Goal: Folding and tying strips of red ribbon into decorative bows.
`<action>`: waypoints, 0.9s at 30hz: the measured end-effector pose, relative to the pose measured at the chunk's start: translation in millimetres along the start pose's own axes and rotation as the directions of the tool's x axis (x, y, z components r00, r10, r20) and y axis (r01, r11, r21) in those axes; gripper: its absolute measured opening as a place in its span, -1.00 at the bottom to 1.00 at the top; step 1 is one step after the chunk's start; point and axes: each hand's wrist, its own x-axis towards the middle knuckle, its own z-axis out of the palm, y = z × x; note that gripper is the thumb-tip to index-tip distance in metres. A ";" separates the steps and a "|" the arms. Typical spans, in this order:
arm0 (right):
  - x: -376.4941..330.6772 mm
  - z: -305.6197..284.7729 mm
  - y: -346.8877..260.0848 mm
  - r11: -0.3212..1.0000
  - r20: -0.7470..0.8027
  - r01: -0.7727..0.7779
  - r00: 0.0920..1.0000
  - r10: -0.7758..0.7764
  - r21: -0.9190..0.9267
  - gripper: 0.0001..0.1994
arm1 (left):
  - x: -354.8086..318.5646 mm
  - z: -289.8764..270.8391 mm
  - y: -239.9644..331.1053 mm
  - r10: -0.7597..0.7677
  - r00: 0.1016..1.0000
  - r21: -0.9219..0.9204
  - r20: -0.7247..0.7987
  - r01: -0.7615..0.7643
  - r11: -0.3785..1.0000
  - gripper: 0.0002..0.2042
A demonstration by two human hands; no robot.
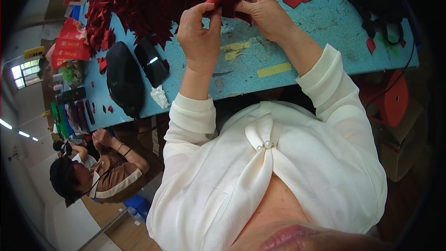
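Worn blue worktable (pixel 325 23) fills the top; left of it, a bright window (pixel 25 74), ceiling strip lights (pixel 23 134) and pale walls.

Red plastic packet (pixel 69 42) with pale print, crumpled, sitting at the left end of the blue table (pixel 320 23). Small white-and-red label strip (pixel 74 1) just above it. Yellow rectangular sign (pixel 34 52) further left, off the table, near the window. No screens anywhere.

ribbon pile (pixel 153 0) — cropped at top, co-worker's hands (pixel 100 138) — tiny
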 end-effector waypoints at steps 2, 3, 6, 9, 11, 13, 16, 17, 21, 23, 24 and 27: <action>-0.9 0.9 -1.3 1.000 -0.008 0.005 1.000 -0.005 -0.018 -0.77 | -0.2 0.8 0.3 -0.051 0.999 -0.016 0.017 0.051 0.999 -0.81; -1.6 1.5 -2.0 0.999 -0.015 0.010 1.000 -0.011 -0.036 -0.77 | -0.3 1.7 -0.4 -0.042 0.999 -0.024 0.010 0.043 0.999 -0.81; -2.7 3.3 -2.6 0.997 -0.029 0.028 0.999 -0.030 -0.067 -0.78 | -1.2 4.0 -1.9 -0.025 1.000 -0.021 -0.002 0.025 0.999 -0.81; -0.6 1.1 2.0 0.995 -0.038 0.061 0.997 -0.064 -0.078 -0.78 | -2.5 5.7 0.7 -0.019 1.000 -0.002 -0.001 0.019 1.000 -0.81; -1.2 1.4 1.5 0.993 -0.052 0.061 0.996 -0.067 -0.105 -0.78 | -3.1 7.1 1.9 -0.024 1.000 0.006 0.006 0.024 1.000 -0.81; -2.5 2.9 0.6 0.989 -0.064 0.061 0.995 -0.070 -0.131 -0.78 | -2.9 7.8 2.7 -0.060 0.998 -0.023 0.021 0.060 0.998 -0.81; -3.4 4.6 1.3 0.988 -0.068 0.087 0.993 -0.096 -0.127 -0.79 | -4.3 9.9 11.2 -0.109 0.994 -0.082 0.027 0.110 0.990 -0.82; -3.4 4.9 2.9 0.983 -0.078 0.101 0.990 -0.114 -0.156 -0.79 | -5.5 10.7 10.7 -0.109 0.994 -0.082 0.027 0.111 0.990 -0.82; -4.6 8.6 3.2 0.978 -0.090 0.113 0.987 -0.130 -0.177 -0.81 | -8.5 13.2 7.6 -0.187 0.982 -0.133 0.025 0.189 0.973 -0.84; -4.6 8.8 3.8 0.970 -0.092 0.130 0.984 -0.151 -0.204 -0.81 | -9.1 14.1 5.9 -0.218 0.976 -0.161 0.025 0.219 0.963 -0.85; -4.5 8.9 4.0 0.962 -0.093 0.147 0.981 -0.172 -0.231 -0.82 | -9.4 15.5 4.1 -0.217 0.976 -0.164 0.012 0.216 0.962 -0.86; -5.6 13.3 1.8 0.946 -0.099 0.175 0.973 -0.209 -0.274 -0.83 | -11.1 17.3 0.1 -0.188 0.982 -0.169 -0.021 0.182 0.969 -0.87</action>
